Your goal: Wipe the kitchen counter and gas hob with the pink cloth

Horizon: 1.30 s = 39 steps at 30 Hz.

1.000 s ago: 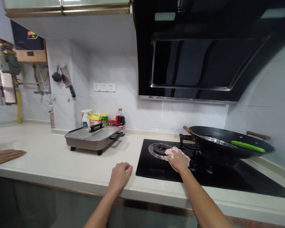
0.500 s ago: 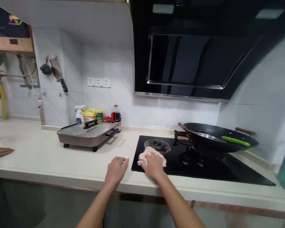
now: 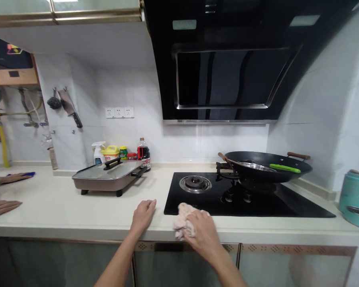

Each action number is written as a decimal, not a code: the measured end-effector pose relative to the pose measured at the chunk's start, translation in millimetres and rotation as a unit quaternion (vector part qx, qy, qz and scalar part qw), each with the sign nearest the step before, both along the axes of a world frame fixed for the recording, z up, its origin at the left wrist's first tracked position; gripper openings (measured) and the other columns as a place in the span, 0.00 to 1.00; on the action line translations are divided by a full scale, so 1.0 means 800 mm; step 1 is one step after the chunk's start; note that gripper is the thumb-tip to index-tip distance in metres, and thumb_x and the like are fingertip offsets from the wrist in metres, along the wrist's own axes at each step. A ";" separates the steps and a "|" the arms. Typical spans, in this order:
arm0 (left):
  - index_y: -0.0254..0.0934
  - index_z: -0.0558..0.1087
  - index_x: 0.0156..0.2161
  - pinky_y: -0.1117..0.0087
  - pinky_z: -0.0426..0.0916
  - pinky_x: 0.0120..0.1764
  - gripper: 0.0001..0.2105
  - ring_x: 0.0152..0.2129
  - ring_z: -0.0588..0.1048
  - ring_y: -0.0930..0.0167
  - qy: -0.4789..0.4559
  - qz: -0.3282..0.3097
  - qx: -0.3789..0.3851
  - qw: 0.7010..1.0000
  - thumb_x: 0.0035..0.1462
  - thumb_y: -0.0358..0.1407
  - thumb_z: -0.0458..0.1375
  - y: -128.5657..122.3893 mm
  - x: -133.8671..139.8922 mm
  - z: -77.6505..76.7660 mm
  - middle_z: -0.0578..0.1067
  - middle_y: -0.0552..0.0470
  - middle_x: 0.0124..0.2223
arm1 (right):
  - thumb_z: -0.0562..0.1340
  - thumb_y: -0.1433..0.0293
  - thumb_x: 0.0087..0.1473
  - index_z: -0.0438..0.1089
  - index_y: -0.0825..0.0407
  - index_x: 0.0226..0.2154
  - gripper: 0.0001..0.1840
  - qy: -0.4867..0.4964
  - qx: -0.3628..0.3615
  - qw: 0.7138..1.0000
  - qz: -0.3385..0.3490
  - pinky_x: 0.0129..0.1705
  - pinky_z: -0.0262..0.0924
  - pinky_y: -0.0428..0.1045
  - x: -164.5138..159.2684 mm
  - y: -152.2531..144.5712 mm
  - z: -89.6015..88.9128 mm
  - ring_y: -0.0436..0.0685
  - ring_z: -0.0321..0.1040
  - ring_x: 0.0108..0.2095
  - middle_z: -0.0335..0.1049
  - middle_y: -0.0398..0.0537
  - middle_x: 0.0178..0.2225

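My right hand (image 3: 205, 236) grips a crumpled pale pink cloth (image 3: 182, 223) at the front edge of the counter, just in front of the black glass gas hob (image 3: 275, 205). My left hand (image 3: 143, 215) rests flat on the white counter (image 3: 62, 207), fingers together, left of the hob's front corner. The hob has a left burner (image 3: 195, 183). On its right burner stands a black wok (image 3: 267, 169) holding a metal lid and a green utensil (image 3: 285, 168).
An electric grill pan with a glass lid (image 3: 109, 178) stands on the counter, bottles (image 3: 143, 152) behind it by the wall. A teal pot (image 3: 355, 201) is at the far right. Another person's hands (image 3: 2, 207) lie at the left edge. A range hood hangs overhead.
My right hand has dragged the cloth from beside the left burner toward me, off the hob to the counter's front edge. The view shifted right. A second hand with a blue item appeared at far left.
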<state>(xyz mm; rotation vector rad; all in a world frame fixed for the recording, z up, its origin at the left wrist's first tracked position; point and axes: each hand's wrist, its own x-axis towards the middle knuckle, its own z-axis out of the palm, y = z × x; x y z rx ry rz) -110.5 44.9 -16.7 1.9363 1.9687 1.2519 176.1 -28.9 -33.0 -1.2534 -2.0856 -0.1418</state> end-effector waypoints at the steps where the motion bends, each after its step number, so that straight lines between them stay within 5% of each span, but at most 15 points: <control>1: 0.40 0.80 0.39 0.63 0.67 0.50 0.23 0.44 0.78 0.60 -0.002 -0.001 0.001 1.000 0.66 0.51 0.47 -0.001 0.001 0.001 0.81 0.45 0.43 | 0.64 0.61 0.59 0.74 0.43 0.46 0.12 -0.007 0.000 1.000 -0.028 0.53 0.56 0.58 0.031 0.000 -0.004 0.62 0.65 0.49 0.73 0.47 0.51; 8: 0.41 0.81 0.41 0.64 0.66 0.51 0.20 0.48 0.77 0.61 -0.008 0.008 -0.024 1.000 0.66 0.49 0.49 -0.010 0.010 0.009 0.82 0.46 0.48 | 0.56 0.56 0.63 0.76 0.44 0.48 0.18 -0.029 -0.017 0.946 -0.323 0.40 0.57 0.56 0.271 -0.002 -0.039 0.64 0.71 0.43 0.74 0.53 0.48; 12: 0.42 0.81 0.43 0.62 0.65 0.52 0.20 0.51 0.76 0.59 0.029 0.017 -0.028 0.999 0.68 0.48 0.49 -0.012 0.018 0.010 0.81 0.46 0.50 | 0.56 0.50 0.63 0.76 0.45 0.48 0.23 -0.017 0.016 0.907 -0.419 0.41 0.58 0.58 0.310 -0.005 -0.050 0.67 0.71 0.43 0.74 0.57 0.50; 16: 0.43 0.81 0.45 0.58 0.63 0.54 0.21 0.53 0.74 0.57 0.081 0.019 -0.032 0.996 0.69 0.48 0.47 -0.012 0.022 0.008 0.81 0.45 0.51 | 0.56 0.55 0.62 0.76 0.48 0.41 0.18 -0.009 0.083 0.923 -0.375 0.46 0.58 0.60 0.237 -0.009 -0.056 0.67 0.70 0.44 0.75 0.56 0.47; 21: 0.43 0.81 0.44 0.60 0.63 0.51 0.21 0.52 0.74 0.57 0.120 0.015 -0.028 0.992 0.70 0.48 0.47 -0.013 0.023 0.007 0.81 0.45 0.50 | 0.61 0.61 0.60 0.77 0.45 0.44 0.13 0.047 0.165 0.968 -0.184 0.58 0.54 0.64 0.059 -0.021 -0.066 0.69 0.64 0.57 0.74 0.53 0.54; 26: 0.42 0.81 0.43 0.61 0.63 0.49 0.22 0.51 0.74 0.57 0.143 0.014 -0.032 0.989 0.70 0.48 0.46 -0.011 0.020 0.007 0.81 0.45 0.49 | 0.70 0.57 0.52 0.75 0.43 0.49 0.21 0.048 0.085 0.994 -0.047 0.65 0.46 0.69 -0.073 -0.036 -0.054 0.73 0.54 0.66 0.65 0.51 0.66; 32: 0.41 0.82 0.43 0.61 0.63 0.48 0.22 0.50 0.75 0.56 0.134 0.004 -0.028 0.991 0.71 0.49 0.47 -0.009 0.017 0.006 0.82 0.44 0.49 | 0.66 0.44 0.55 0.62 0.38 0.68 0.42 -0.025 -0.086 0.995 0.032 0.68 0.40 0.73 -0.069 -0.053 -0.015 0.77 0.41 0.74 0.47 0.52 0.75; 35: 0.41 0.82 0.43 0.61 0.63 0.48 0.22 0.50 0.75 0.56 0.125 0.007 -0.025 0.992 0.70 0.48 0.47 -0.010 0.018 0.006 0.82 0.44 0.49 | 0.54 0.51 0.68 0.48 0.41 0.75 0.38 -0.040 -0.119 0.990 0.057 0.67 0.45 0.67 -0.045 -0.049 0.014 0.69 0.54 0.69 0.58 0.53 0.71; 39: 0.41 0.82 0.43 0.61 0.63 0.49 0.20 0.50 0.75 0.57 0.113 0.003 -0.026 0.993 0.70 0.47 0.48 -0.012 0.018 0.007 0.82 0.44 0.48 | 0.57 0.58 0.67 0.61 0.42 0.68 0.29 -0.074 -0.115 0.990 0.044 0.57 0.56 0.60 -0.036 -0.030 0.040 0.64 0.66 0.56 0.70 0.52 0.60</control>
